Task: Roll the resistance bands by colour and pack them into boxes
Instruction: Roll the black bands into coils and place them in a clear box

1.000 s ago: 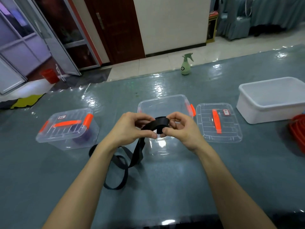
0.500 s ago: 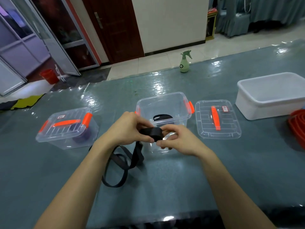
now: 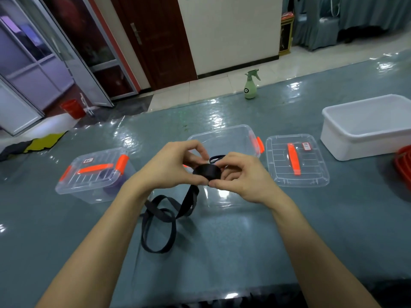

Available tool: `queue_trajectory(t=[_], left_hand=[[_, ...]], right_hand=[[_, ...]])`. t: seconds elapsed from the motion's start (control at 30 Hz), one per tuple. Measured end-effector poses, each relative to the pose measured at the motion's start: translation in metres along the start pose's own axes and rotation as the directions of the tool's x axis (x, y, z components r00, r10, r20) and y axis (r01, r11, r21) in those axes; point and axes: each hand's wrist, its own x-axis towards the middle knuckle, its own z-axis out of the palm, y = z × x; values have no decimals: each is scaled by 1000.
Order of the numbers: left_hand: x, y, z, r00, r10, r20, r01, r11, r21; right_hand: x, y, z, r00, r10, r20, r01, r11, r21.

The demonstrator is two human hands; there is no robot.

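We begin with the grey-blue table (image 3: 244, 252), whose glossy cover fills most of the view. At two o'clock from the hands stands a white tub (image 3: 360, 147), and at the three o'clock edge we catch part of a red basket (image 3: 403, 165). At nine o'clock sits a closed box (image 3: 82, 192) of clear plastic with orange latches and handle. A purple shape shows through its wall, too blurred for us to name. At twelve o'clock, right behind the hands, is the open box (image 3: 224, 138), also clear. Its lid (image 3: 295, 161) lies flat on the table just beside it at three o'clock.

Both hands meet over the near part of the open box. The left hand (image 3: 169, 167) has its fingers curled, and its thumb and fingertips pinch the left side of the black band (image 3: 208, 171), which is wound there into a tight coil. The right hand (image 3: 242, 176) pinches the coil from the right, fingers curled behind it. The two thumb tips meet at the coil's near side.

From the coil the unrolled tail drops toward seven o'clock and lies in loose loops on the table, close to the left forearm. Just past the coil at twelve o'clock we see a second band (image 3: 216, 157), dark, inside the open box. A green spray bottle (image 3: 250, 85) stands at one o'clock by the table's far edge.
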Motion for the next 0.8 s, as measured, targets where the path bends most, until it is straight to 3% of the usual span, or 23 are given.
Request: queue_trajectory(t=[0.1,0.2,0.3,0.4,0.47,0.57,0.7,0.8], left_hand=[[-7,-9,6,990,12,-143,-61,937,-344],[-6,-7,26,970,-13,-245,-132,815,-564],[-2,0,37,955,-34,-295,-159,780,-605],[-2,4,30,957,-35,-286,-134,826,-548],[-3,2,23,966,-32,-258,-84,901,-425],[-2,3,18,979,-15,-202,1,997,-74],[2,21,18,995,-2,-103,27,970,242],[4,30,14,998,6,-68,18,941,338]], right_hand=[[3,-7,-3,993,-63,-97,84,968,237],[4,-10,-2,993,-45,-112,92,883,460],[3,-6,-1,994,-5,-110,65,830,554],[1,-3,-2,998,-3,-59,35,839,542],[-1,-4,-6,1000,20,9,-22,885,466],[-4,-7,-15,999,30,30,-33,995,95],[-2,-15,-9,998,-37,48,51,939,-341],[-5,-17,-3,998,-37,50,54,904,-424]])
